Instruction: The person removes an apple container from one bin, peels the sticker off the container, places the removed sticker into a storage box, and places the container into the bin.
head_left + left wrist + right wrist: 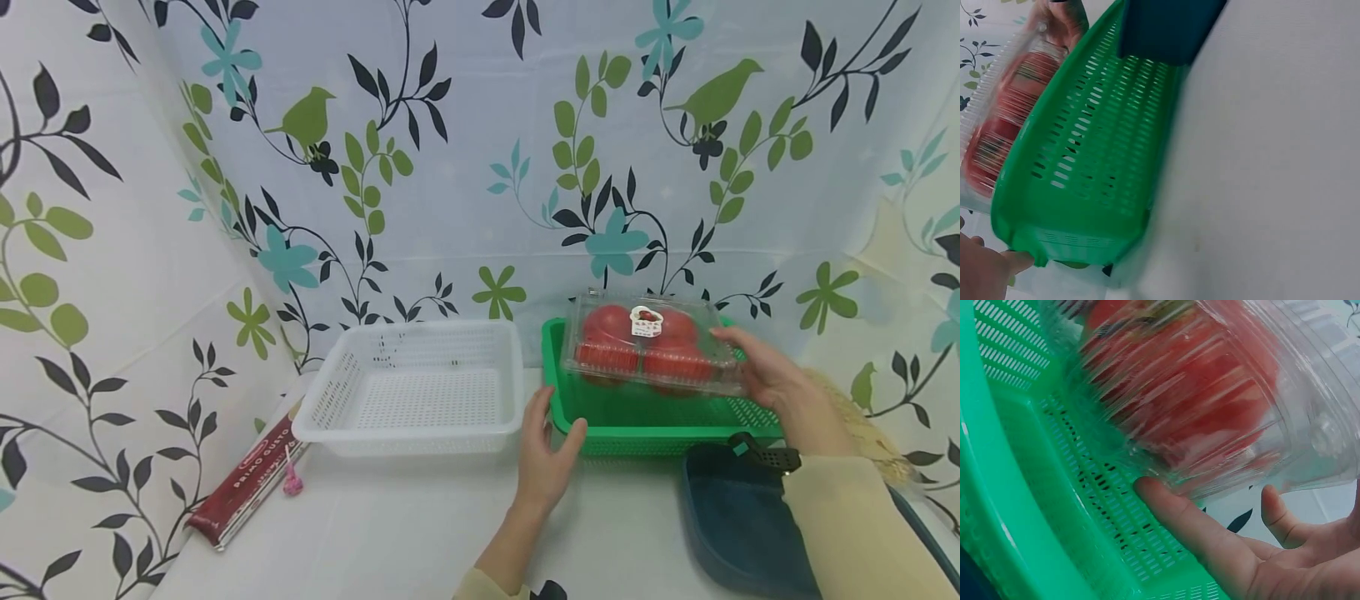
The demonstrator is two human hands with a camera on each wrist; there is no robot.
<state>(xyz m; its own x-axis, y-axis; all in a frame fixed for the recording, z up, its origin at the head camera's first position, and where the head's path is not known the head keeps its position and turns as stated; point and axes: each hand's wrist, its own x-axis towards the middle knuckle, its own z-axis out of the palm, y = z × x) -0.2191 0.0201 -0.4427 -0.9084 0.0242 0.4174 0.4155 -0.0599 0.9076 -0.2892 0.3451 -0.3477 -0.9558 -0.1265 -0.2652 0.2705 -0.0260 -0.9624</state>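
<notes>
A clear plastic clamshell of tomatoes [642, 343], with a small white label on its lid, is tilted above the green basket [600, 437]. My right hand [772, 375] grips the clamshell by its right end. Seen from the right wrist, red tomatoes [1191, 394] show through the ribbed plastic, with the basket's slotted floor beneath. My left hand [546, 458] is at the basket's left end, thumb and fingers spread. In the left wrist view a fingertip of that hand touches the basket's corner [1029, 250].
A white perforated basket [420, 442] stands left of the green one. Farther left lie a red packet [247, 483] and a small pink item [292, 482]. A dark blue bin [735, 533] sits in front at right, under my right forearm. Patterned cloth [450, 208] hangs behind.
</notes>
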